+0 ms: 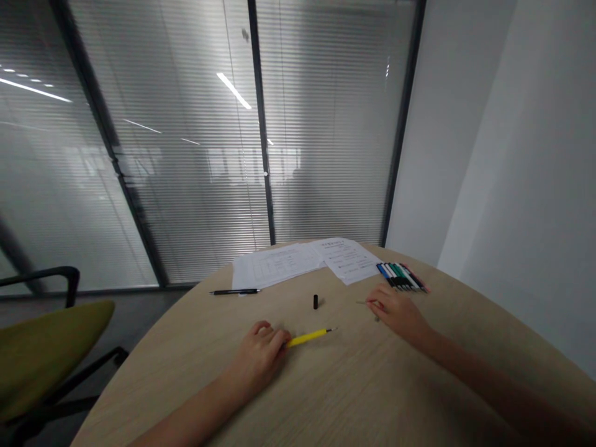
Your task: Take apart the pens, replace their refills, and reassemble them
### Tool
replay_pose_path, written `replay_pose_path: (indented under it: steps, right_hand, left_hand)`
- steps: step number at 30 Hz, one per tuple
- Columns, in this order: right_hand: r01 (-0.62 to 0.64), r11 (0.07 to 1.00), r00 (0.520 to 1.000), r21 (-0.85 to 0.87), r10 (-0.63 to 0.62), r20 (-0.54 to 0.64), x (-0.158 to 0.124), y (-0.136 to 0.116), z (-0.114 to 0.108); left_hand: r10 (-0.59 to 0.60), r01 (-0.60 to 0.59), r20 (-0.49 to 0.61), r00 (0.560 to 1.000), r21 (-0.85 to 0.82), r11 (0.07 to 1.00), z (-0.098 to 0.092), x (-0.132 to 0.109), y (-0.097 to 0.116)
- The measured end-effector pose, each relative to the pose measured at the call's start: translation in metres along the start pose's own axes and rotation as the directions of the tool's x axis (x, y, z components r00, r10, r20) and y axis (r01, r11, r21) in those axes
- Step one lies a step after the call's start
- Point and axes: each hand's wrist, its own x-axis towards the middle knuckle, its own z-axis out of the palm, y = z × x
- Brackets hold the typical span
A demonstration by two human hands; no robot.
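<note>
1. Nearest is the table [344, 388], its curved top covered in pale wood grain that looks smooth and matt.
2. The left hand [264, 349] is low at the table, back upward, thumb and fingers closed around the rear end of a yellow pen [308, 337]. The pen's slim, straight barrel juts out to the right of the hand and narrows through a dark collar to a thin tip.
3. To the left, beside the table, is a chair [51, 341] with a rounded olive-green seat and a glossy black armrest.
4. The right hand [390, 308] has its fingertips pressed together on a thin rod [361, 302], which sticks out to the left, beyond the yellow pen's tip and apart from it. A tiny dark piece [377, 318] shows just below the fingers, too small to identify.
5. Between the hands, a little farther off, is a short black cylinder [315, 302]; whether it stands or lies, I cannot tell.
6. A slender black pen [235, 291] lies at the left, near the papers.
7. Past the right hand, markers [400, 277] lie side by side in blue, white, green, black and red.
8. Flat white papers [279, 264], printed and overlapping, cover the table's far edge.
9. Behind stand dark-framed glass panels [326, 155] with fine horizontal blinds, and a plain pale wall [475, 155].
</note>
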Motion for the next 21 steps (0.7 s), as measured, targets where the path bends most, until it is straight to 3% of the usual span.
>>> replay_pose_path:
  steps: [3, 6, 10, 21]
  right_hand:
    - [0.201, 0.978, 0.979, 0.051, -0.198, -0.052, 0.001, -0.031, -0.014]
    - [0.304, 0.951, 0.951, 0.055, -0.299, -0.082, -0.001, -0.053, -0.022]
    - [0.308, 0.950, 0.949, 0.046, -0.304, -0.081, -0.004, -0.063, -0.024]
    - [0.264, 0.963, 0.964, 0.053, -0.261, -0.056, -0.006, -0.060, -0.016]
  left_hand:
    - [0.006, -0.006, -0.002, 1.000, 0.013, 1.000, -0.002, 0.001, 0.001]
    - [0.009, -0.009, -0.010, 1.000, 0.017, 1.000, -0.002, 0.001, 0.002]
    - [0.008, -0.008, 0.000, 1.000, 0.019, 1.000, -0.001, 0.001, 0.001]
    - [0.022, -0.023, 0.046, 0.999, 0.015, 1.000, -0.003, 0.002, 0.002]
